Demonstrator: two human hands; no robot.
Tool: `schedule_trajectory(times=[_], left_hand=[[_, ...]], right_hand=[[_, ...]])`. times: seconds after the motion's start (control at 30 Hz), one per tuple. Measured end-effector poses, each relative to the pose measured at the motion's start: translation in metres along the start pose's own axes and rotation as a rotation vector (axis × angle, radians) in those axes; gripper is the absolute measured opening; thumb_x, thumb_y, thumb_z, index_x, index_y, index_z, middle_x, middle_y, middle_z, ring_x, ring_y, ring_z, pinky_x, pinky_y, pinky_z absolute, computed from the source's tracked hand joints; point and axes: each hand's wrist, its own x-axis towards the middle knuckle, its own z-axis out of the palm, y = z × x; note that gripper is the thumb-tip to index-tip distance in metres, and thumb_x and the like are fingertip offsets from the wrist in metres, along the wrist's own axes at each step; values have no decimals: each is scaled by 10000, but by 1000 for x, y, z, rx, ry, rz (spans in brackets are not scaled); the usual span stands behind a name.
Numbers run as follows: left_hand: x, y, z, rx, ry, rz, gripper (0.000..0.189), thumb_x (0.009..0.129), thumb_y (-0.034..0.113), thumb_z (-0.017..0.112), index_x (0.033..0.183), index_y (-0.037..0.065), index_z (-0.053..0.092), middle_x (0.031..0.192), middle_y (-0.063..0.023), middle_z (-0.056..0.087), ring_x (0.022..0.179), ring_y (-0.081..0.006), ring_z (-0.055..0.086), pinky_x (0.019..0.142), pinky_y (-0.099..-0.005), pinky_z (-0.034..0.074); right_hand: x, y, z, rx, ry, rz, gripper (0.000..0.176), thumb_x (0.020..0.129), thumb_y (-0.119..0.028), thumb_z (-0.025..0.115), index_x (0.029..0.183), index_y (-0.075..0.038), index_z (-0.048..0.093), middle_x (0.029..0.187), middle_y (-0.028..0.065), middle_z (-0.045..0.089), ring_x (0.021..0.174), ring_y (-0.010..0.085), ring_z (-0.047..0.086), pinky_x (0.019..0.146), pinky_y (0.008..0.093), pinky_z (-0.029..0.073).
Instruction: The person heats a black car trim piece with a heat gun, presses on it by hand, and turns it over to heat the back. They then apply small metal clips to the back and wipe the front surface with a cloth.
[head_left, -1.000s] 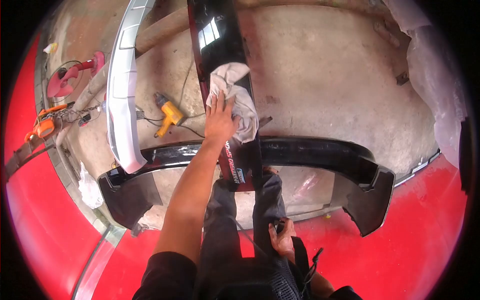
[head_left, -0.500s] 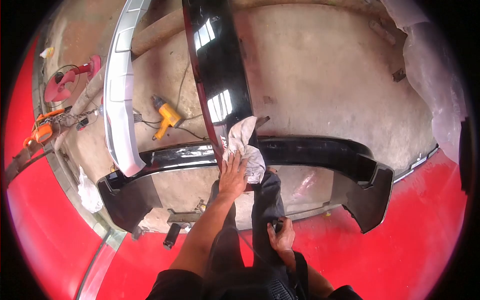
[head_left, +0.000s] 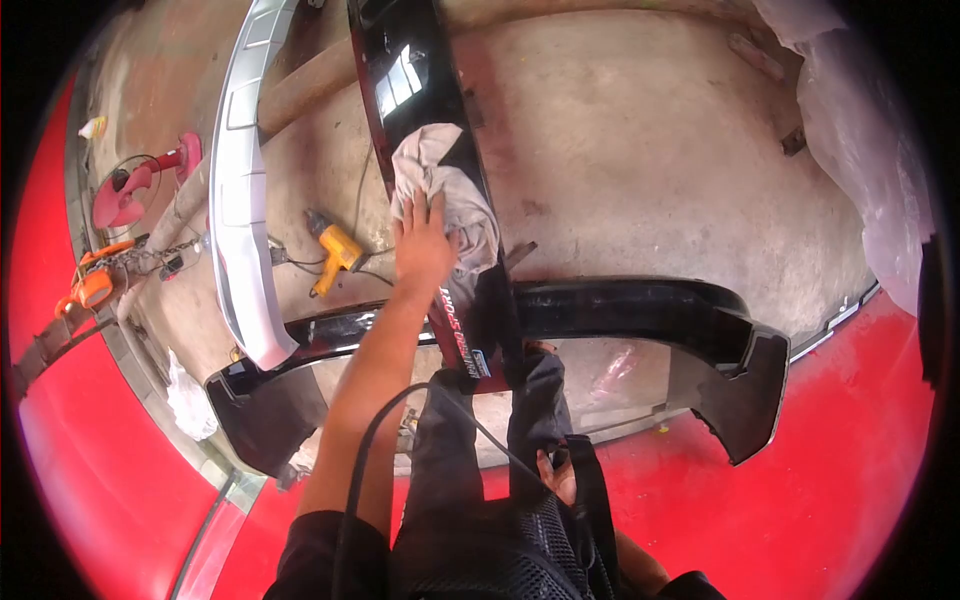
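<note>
My left hand (head_left: 424,245) lies with spread fingers on a crumpled grey cloth (head_left: 460,205), pressing it on a long glossy black panel (head_left: 460,110). Red and white lettering shows on the panel's near end, below the cloth. Low at my right thigh, my right hand (head_left: 558,474) is curled around a small black object, partly hidden by a black strap. The panel's near end lies between my legs, above a curved black bumper part (head_left: 630,308).
A silver trim piece (head_left: 238,190) stands at the left, beside a yellow heat gun (head_left: 338,256) on the floor. Further left are a pink fan (head_left: 120,200) and an orange chain hoist (head_left: 92,290). Plastic sheeting (head_left: 865,150) hangs at the right.
My left hand and the cloth have moved forward along the panel, uncovering the lettering. My right hand has shifted slightly down and is more hidden behind the strap.
</note>
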Motion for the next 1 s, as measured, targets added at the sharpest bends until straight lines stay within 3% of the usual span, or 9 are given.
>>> schedule_trajectory(times=[0.17,0.37,0.47,0.67,0.73,0.87,0.9,0.93,1.0], left_hand=[[-103,17,45,-23,-81,-6,818,872,267,724,1572,98,336,1611,-268,286,1503,-469,251,1211,-602,237],[-171,23,72,-38,-278,-6,806,890,367,713,1550,64,363,1631,-269,241,1524,-466,191,1231,-615,168],[-124,21,60,-16,-169,-29,823,921,439,673,1523,-28,362,1619,-306,249,1517,-476,209,1233,-586,180],[56,9,4,68,176,87,824,911,467,683,1537,21,386,1599,-308,314,1489,-470,300,1204,-527,298],[115,17,-27,125,121,57,849,899,472,693,1537,11,376,1588,-318,328,1464,-479,345,1188,-512,337],[233,0,-44,132,198,188,864,873,492,693,1579,146,333,1514,-348,412,1321,-491,517,1098,-499,455],[263,-5,-40,224,244,223,805,896,484,670,1564,155,365,1471,-315,488,1252,-498,570,1079,-500,466],[293,-13,-45,329,111,342,739,936,521,613,1543,150,412,1460,-260,532,1211,-502,596,1057,-493,482],[298,15,-59,511,35,217,696,968,624,514,1499,175,499,1451,-221,562,1411,-416,455,1123,-535,409]], right_hand=[[9,-61,-54,149,19,-23,492,848,-332,787,1164,-27,566,1037,228,642,906,427,656,762,489,530],[16,-61,-60,171,8,7,493,828,-286,803,1172,-33,558,1052,230,641,952,440,650,788,515,526],[18,-65,-66,216,10,52,461,842,-333,791,1129,-30,594,1060,217,650,948,407,660,820,490,530],[13,-34,-44,283,-54,136,424,861,-306,724,1167,-56,571,1158,197,621,1053,431,625,884,487,508],[14,-33,-38,300,-55,160,433,854,-293,743,1176,-60,572,1144,191,625,1048,403,628,881,472,508],[13,-34,-36,305,-63,258,488,826,-239,818,1215,-75,574,1087,166,640,1027,290,639,870,412,506],[14,-45,-48,299,-72,291,505,819,-225,837,1224,-79,575,1073,160,643,1022,262,641,867,397,506],[15,-56,-64,247,-24,235,505,768,-217,853,1171,-82,581,1052,168,655,990,333,665,855,425,512],[16,-65,-72,321,1,264,501,752,-217,859,1147,-82,580,1038,171,659,969,367,665,844,437,514]])
